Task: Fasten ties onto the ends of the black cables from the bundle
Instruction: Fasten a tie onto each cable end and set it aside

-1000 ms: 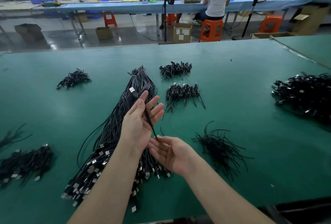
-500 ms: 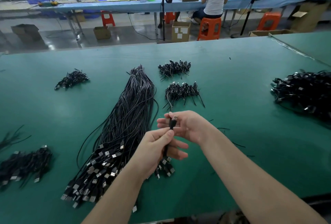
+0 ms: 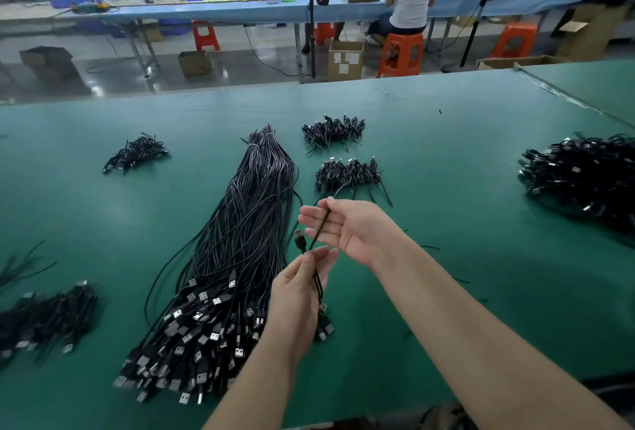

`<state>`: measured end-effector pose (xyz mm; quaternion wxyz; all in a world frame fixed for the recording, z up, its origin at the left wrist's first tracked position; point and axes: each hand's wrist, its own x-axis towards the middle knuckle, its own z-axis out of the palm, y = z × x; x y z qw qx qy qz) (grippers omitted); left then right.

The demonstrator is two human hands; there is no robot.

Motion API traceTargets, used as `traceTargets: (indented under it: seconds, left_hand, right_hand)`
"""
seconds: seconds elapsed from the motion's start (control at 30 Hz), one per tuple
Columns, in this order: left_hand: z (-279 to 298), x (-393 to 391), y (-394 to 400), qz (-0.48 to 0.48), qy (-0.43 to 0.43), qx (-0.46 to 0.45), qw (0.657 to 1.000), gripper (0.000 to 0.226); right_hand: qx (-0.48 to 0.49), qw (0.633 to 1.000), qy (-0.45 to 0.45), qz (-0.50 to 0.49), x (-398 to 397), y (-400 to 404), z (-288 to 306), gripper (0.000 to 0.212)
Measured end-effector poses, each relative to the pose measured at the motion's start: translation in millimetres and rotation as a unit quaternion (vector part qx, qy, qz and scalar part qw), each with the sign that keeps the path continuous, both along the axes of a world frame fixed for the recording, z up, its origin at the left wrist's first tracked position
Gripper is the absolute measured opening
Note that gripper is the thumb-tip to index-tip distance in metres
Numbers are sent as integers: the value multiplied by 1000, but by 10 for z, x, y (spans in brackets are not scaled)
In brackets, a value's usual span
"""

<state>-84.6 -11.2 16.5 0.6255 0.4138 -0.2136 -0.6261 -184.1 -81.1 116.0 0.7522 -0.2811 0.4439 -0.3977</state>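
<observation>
Green table [image 3: 446, 155] | cable bundle [image 3: 240, 223] left | left hand [image 3: 295, 299] pinches cable [image 3: 318, 234] | right hand [image 3: 350, 227] released

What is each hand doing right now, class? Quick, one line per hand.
Left hand: fingers pinch the black cable just below its plug.
Right hand: open, palm up, fingers straight; the cable lies across them.

No readable text anywhere; white labels on the cardboard box [image 3: 345, 59] (on the floor beyond the desk) too blurred.
</observation>
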Motion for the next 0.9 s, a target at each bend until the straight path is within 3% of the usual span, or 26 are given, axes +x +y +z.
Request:
traceTargets:
  seconds: [0.17,0.37,0.53,0.67,0.9]
  left_hand:
    - [102,-6,-82,30,-17,16,999,28]
    - [221,-16,-231,71,58,13,996,29]
    - [332,200,-315,122,106,72,984,33]
    - [489,363,-426,147,148,59,976,37]
    - [676,386,-464,172,132,4,976,29]
  right_hand:
    - [-31,999,-20,-31,57,63,30,24]
    - [-77,994,-76,-22,155,214,20,21]
    - [-92,988,-123,20,146,375,-139,23]
    - [-39,991,-121,-28,90,440,-364,25]
    - [79,981,-170,-49,150,638,-561,20]
